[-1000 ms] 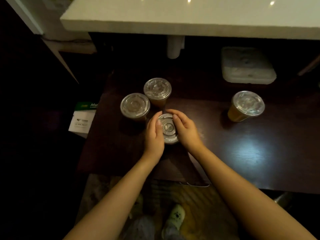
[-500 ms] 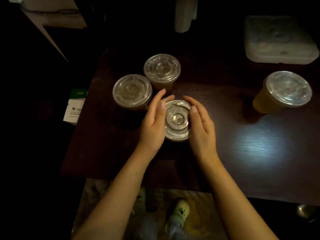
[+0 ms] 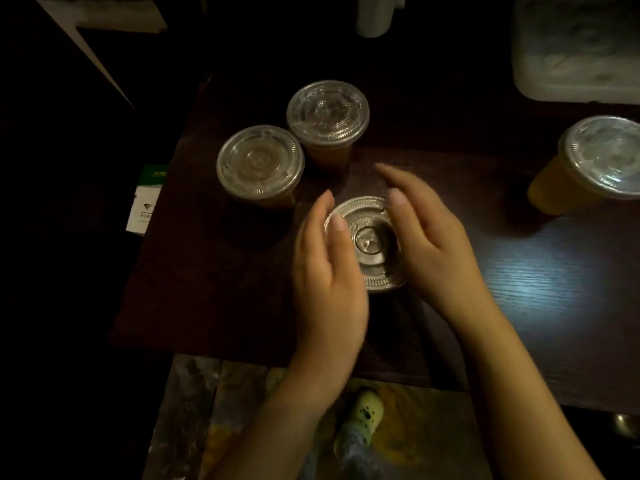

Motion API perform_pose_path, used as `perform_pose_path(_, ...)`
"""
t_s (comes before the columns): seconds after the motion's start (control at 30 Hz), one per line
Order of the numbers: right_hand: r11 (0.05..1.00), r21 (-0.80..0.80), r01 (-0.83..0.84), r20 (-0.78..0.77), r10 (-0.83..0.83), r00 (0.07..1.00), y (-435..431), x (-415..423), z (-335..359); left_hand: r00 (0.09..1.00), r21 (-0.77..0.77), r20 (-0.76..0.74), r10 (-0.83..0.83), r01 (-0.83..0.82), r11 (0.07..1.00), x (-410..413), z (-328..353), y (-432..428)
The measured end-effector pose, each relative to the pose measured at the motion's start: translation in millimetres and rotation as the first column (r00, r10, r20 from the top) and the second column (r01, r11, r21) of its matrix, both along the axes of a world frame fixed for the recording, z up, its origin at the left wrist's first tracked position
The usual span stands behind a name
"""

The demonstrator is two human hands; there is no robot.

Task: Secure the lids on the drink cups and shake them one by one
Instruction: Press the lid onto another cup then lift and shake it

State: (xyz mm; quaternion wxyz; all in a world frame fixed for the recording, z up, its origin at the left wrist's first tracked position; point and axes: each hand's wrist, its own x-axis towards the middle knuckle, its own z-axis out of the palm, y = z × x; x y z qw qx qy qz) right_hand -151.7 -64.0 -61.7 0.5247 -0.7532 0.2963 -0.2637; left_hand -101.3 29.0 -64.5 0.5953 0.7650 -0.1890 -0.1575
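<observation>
A lidded clear cup (image 3: 372,247) of amber drink stands on the dark wooden table (image 3: 221,278), nearest to me. My left hand (image 3: 325,271) is at its left side, fingers straight and apart, thumb tip over the lid's rim. My right hand (image 3: 427,244) hovers at its right side, fingers spread and blurred, not gripping. Two more lidded cups stand just behind to the left, one (image 3: 259,166) nearer and one (image 3: 327,116) farther. Another lidded cup (image 3: 595,161) stands apart at the right.
A white foam container (image 3: 575,46) lies at the far right. A white cylinder (image 3: 377,12) stands at the back. A green and white carton (image 3: 147,199) sits off the table's left edge. The near table edge, the floor and my shoe (image 3: 367,410) are below.
Both hands pressed on the near cup's lid a second ago. They have since loosened and spread apart, and the view has moved closer to the table.
</observation>
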Motion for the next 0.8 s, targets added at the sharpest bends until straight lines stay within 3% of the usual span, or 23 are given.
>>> perform_pose_path(0.13, 0.993, 0.037, -0.112, -0.012, 0.113, 0.994, -5.4, 7.5, -8.4, 0.967, 0.026, 0.252, 0.018, -0.025, 0.999, -8.1, -17.6, -5.9)
perform_pose_path(0.3, 0.995, 0.071, -0.076, 0.046, 0.073, 0.996, -5.2, 9.4, -12.8, 0.954, -0.002, 0.297, 0.028, -0.029, 1.000, -6.6, -23.7, -6.6)
perform_pose_path(0.47, 0.994, 0.054, 0.099, 0.046, -0.102, 0.994, 6.9, 7.2, -14.0, 0.963, 0.074, 0.204, -0.174, 0.162, 0.984, 15.6, -16.1, -4.2)
perform_pose_path(0.63, 0.996, 0.012, 0.091, -0.038, -0.091, 0.995, 32.6, -10.0, -9.9, 0.907, 0.149, -0.007, -0.420, 0.417, 0.897, 48.5, -3.2, -3.9)
perform_pose_path(0.73, 0.993, 0.099, 0.059, -0.084, -0.050, 0.995, 47.8, -26.4, -7.0, 0.866, 0.271, 0.002, -0.500, 0.480, 0.834, 55.7, 9.2, -9.0)
perform_pose_path(0.8, 0.982, 0.184, 0.040, -0.073, -0.027, 0.997, 54.0, -40.9, -5.4, 0.854, 0.395, 0.131, -0.504, 0.421, 0.816, 57.8, 16.0, -12.2)
